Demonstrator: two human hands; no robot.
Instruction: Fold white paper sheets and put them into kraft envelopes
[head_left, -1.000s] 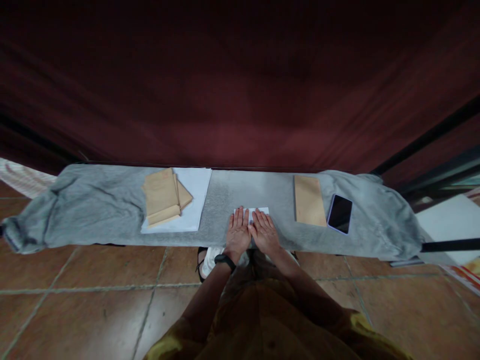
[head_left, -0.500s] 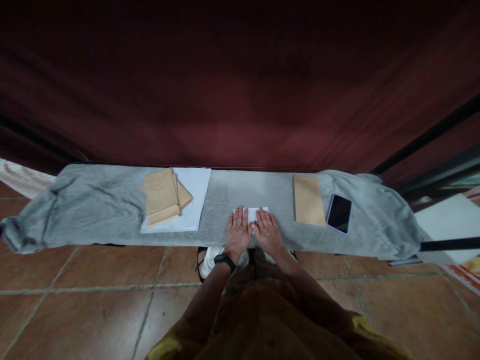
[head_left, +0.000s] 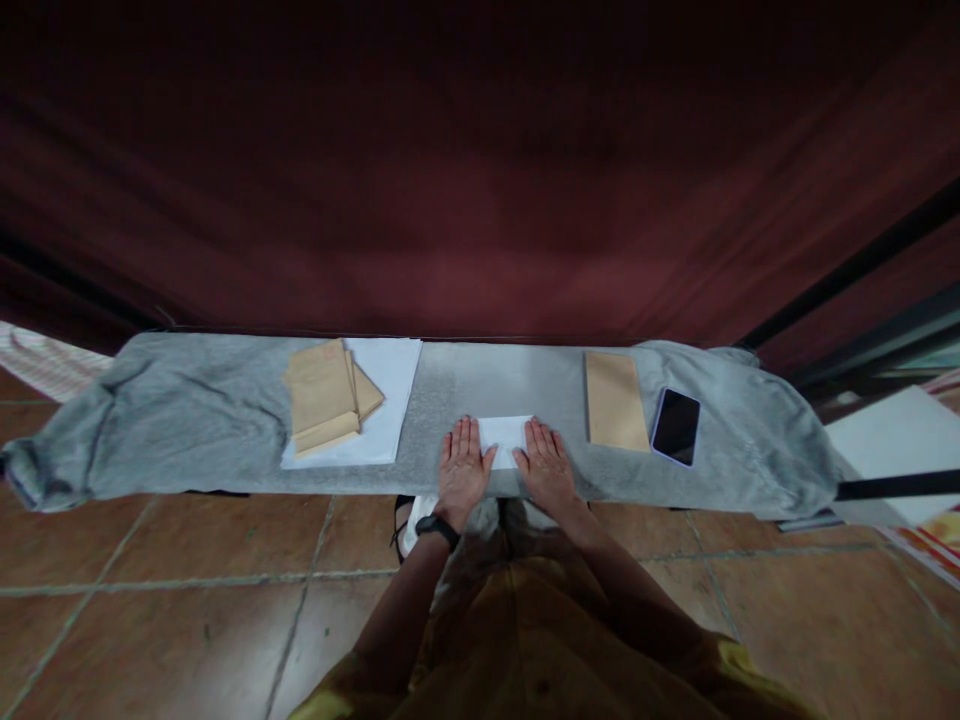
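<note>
My left grip and right grip are both unclenched in the head view, palms down, fingers stretched toward the top of the frame, neither closed around anything. Between them, a little below the middle of the frame, lies the small white paper, flat on the grey cloth-covered counter. My fingers lie along its left and right sides, and my thumbs rest on its lower part. It may be folded; I cannot count the layers.

I judge it to be very light and thin, quick to crease and easy to tear, so flat, even pressure suits it better than a hard pinch. The soft cloth should keep it from skidding, though it may give a little under my palms. To lift it, I would take a side edge between thumb and forefinger.

At left of centre, brown envelopes lie on white sheets; at right of centre, a single brown envelope lies near a phone.
</note>
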